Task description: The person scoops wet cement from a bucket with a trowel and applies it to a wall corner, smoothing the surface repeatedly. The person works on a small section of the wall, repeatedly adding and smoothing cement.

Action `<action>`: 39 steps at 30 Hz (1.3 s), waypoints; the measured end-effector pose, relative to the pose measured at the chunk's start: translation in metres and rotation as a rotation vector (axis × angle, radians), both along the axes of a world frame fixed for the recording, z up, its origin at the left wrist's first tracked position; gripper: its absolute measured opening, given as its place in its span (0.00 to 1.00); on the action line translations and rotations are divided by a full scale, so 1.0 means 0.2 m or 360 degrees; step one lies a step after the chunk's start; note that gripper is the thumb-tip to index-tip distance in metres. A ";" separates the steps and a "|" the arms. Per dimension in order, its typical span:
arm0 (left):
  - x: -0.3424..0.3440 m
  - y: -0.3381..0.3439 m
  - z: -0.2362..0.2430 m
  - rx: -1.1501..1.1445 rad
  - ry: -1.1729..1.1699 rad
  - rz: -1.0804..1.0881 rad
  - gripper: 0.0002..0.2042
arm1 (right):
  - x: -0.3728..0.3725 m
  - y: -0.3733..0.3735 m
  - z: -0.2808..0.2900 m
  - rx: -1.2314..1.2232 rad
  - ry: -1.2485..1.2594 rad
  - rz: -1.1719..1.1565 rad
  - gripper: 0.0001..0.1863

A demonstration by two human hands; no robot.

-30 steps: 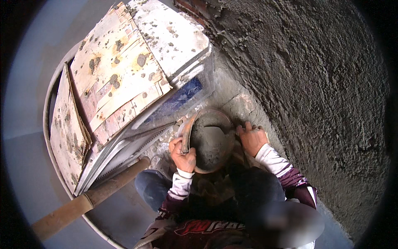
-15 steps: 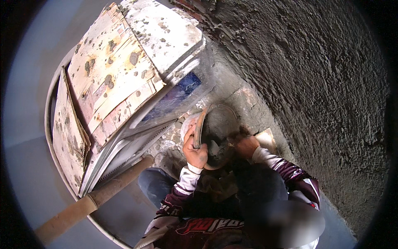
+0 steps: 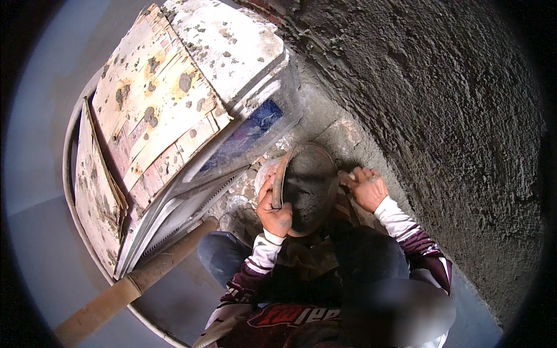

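My left hand [image 3: 274, 211] grips the curved rim of a round, mortar-smeared bucket [image 3: 306, 188], which is tilted between my knees and holds wet grey mortar [image 3: 307, 194]. My thumb and fingers wrap the rim's left side. My right hand [image 3: 365, 188] is just right of the bucket, above the rough floor, with fingers curled; what they hold, if anything, I cannot make out. A pale, narrow piece shows dimly below that hand, beside the bucket.
A textured cement wall [image 3: 441, 116] rises on the right. On the left stands a white machine [image 3: 214, 35] with a blue panel, covered partly by splintered, mortar-spattered plywood [image 3: 151, 110]. A brown pole [image 3: 93, 307] crosses the lower left, near a curved hose [image 3: 69, 174].
The bucket and my left hand have shifted right and tilted. My right hand went down into the bucket's right side half a second ago and is now back outside, higher and further right.
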State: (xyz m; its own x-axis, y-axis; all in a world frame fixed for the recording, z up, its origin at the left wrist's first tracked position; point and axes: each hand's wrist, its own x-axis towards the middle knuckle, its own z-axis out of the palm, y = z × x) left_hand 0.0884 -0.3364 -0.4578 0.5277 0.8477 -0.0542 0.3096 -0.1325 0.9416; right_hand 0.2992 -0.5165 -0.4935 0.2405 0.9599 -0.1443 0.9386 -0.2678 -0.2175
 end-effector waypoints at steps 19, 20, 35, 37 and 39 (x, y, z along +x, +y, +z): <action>-0.01 0.05 -0.04 -0.0070 -0.0040 0.0144 0.29 | -0.19 -0.19 -0.39 -0.0057 0.0741 0.0074 0.21; -0.07 0.07 -0.08 -0.0159 -0.0126 0.0214 0.28 | -0.17 -0.19 -0.39 0.0091 0.0778 -0.0033 0.21; -0.37 -0.07 0.79 -0.0398 -0.0088 0.0556 0.24 | 0.03 -0.05 0.81 -0.0125 0.0755 -0.0566 0.26; -0.42 -0.09 1.03 -0.0445 -0.0159 0.0601 0.21 | 0.01 0.01 1.03 -0.0039 0.0765 -0.0623 0.25; -0.47 -0.10 1.26 -0.0447 -0.0125 0.0663 0.21 | 0.00 0.10 1.26 0.0023 0.0837 -0.0691 0.24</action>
